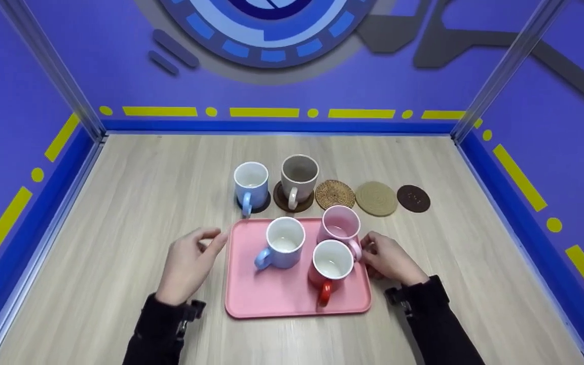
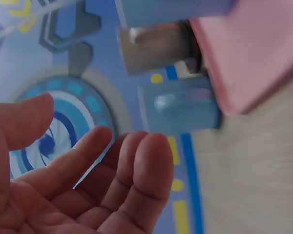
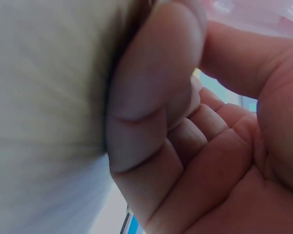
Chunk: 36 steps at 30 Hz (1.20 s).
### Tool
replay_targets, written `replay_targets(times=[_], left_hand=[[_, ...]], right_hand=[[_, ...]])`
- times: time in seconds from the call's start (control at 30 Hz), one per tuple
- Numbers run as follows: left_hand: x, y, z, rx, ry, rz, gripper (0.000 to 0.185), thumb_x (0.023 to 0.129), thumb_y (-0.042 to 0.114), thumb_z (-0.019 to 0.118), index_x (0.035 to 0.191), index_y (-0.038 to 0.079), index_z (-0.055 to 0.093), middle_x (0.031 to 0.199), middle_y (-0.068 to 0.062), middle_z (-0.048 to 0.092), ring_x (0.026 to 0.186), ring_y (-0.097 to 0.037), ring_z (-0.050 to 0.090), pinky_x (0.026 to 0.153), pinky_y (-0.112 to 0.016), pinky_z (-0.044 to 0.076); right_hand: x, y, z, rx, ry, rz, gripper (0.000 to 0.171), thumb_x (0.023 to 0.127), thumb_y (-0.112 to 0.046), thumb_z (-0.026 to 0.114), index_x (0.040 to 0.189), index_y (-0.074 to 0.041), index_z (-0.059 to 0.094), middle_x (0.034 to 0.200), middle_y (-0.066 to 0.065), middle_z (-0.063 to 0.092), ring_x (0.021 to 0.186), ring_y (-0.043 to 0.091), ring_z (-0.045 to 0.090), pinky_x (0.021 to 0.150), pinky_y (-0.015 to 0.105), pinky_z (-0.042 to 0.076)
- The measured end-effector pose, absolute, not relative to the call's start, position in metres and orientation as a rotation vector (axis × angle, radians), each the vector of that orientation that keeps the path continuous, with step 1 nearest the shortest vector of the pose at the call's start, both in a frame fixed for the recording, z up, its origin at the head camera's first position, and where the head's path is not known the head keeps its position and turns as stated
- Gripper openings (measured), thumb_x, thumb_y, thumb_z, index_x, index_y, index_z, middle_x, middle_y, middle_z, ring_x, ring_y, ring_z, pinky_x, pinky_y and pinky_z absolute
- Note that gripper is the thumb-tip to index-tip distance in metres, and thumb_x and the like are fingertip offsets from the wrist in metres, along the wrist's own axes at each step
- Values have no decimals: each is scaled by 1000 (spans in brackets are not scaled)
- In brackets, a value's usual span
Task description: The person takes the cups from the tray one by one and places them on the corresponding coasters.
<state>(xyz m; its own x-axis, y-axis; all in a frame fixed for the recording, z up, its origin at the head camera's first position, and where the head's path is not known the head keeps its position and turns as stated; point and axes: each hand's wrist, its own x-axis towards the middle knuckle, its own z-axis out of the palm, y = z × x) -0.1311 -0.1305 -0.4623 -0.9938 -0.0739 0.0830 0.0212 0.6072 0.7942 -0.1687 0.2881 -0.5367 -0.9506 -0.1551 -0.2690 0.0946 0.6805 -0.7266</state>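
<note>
A pink tray lies on the table and bears a blue mug with a white inside, a pink mug and a red mug. My right hand pinches the tray's right edge beside the pink mug's handle; in the right wrist view its curled fingers lie against the table and hide the contact. Just off the tray's left edge, my left hand is held with loosely bent fingers and holds nothing. In the left wrist view, thumb and fingers are apart.
Behind the tray, a light blue mug and a grey-beige mug stand on dark coasters. Rightward in that row lie a woven coaster, a tan coaster and a dark brown coaster. Blue-purple walls enclose the table.
</note>
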Motion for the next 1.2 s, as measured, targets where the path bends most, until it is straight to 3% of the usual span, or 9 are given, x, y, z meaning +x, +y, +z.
replay_targets(times=[0.43,0.7,0.83,1.0,1.2], left_hand=[[-130,-136,-512,134,-2804,-1557,35,89,25,74,119,7,70,105,-7,71,73,-12,64,57,-22,52],[-135,-136,-524,160,-2798,-1614,36,87,19,75,120,5,68,108,-9,70,85,-16,69,64,-21,55],[-138,-133,-527,174,-2806,-1622,36,87,17,75,120,3,68,107,-10,72,81,-14,69,63,-21,56],[-138,-130,-532,193,-2837,-1657,37,85,13,77,119,4,68,102,-8,73,73,-10,67,58,-25,56],[-139,-129,-536,174,-2872,-1639,41,80,10,80,119,6,68,95,-5,71,73,-11,66,59,-25,57]], right_hand=[[-167,286,-536,-37,2604,-1110,13,93,-11,63,104,-5,59,74,7,67,52,17,63,46,32,54],[-165,291,-513,22,2584,-1252,25,100,-27,58,107,-3,62,77,14,70,58,20,67,52,37,57],[-161,295,-503,-66,2379,-1422,38,103,-37,49,112,-2,62,86,23,71,65,25,69,60,43,60],[-158,292,-501,-150,2182,-1476,50,101,-47,48,104,1,61,93,30,71,74,37,72,67,49,61],[-156,285,-504,-137,2195,-1456,51,99,-48,53,95,1,64,90,31,71,77,42,72,68,51,60]])
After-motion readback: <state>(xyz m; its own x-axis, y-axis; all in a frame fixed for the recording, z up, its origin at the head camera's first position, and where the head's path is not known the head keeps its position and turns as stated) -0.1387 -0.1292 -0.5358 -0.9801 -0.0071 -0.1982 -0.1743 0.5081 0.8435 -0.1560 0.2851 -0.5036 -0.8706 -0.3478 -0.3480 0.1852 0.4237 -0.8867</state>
